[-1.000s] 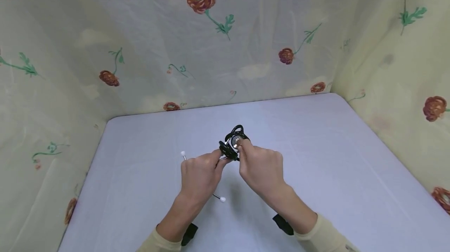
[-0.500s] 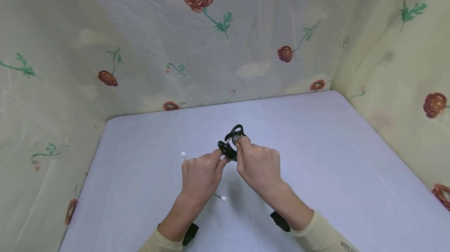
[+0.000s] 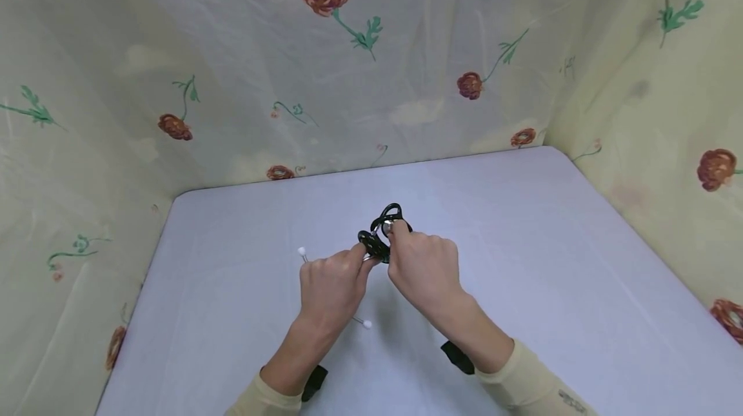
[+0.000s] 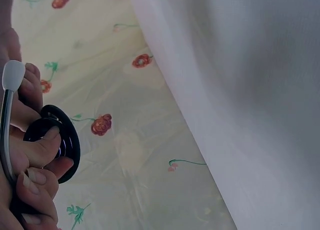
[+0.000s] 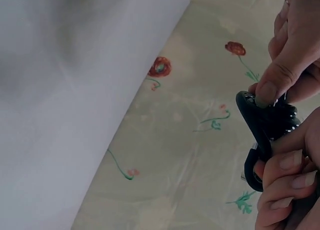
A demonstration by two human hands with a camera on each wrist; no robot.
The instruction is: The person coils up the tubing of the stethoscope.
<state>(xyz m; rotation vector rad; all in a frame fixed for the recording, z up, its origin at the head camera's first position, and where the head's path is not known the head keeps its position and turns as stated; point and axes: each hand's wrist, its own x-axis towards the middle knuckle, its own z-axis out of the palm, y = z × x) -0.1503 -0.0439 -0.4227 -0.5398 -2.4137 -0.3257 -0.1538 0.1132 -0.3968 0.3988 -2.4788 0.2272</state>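
Both hands are on a stethoscope, held above the table in the head view. Its black tubing [image 3: 373, 243] is bunched into tight loops. My left hand [image 3: 331, 287] grips the metal ear tubes where they meet the coil, its thumb against the loops. A white ear tip [image 3: 302, 251] pokes out beyond its knuckles, and a second ear tip [image 3: 367, 324] shows below the hand. My right hand [image 3: 426, 271] pinches the round metal chest piece [image 3: 387, 227] between thumb and finger, largely covering it. In the right wrist view, a loop of black tubing [image 5: 252, 120] hangs between both hands.
A white-covered table [image 3: 511, 209] with rounded far corners lies beneath. Cream cloth printed with red flowers [image 3: 371, 93] hangs behind it and along both sides. Black straps [image 3: 458, 358] show at both wrists, below beige sleeves [image 3: 528, 377].
My right hand has shifted slightly left and up, covering more of the chest piece. The left hand keeps its grip almost unmoved. The head view tilts a little.
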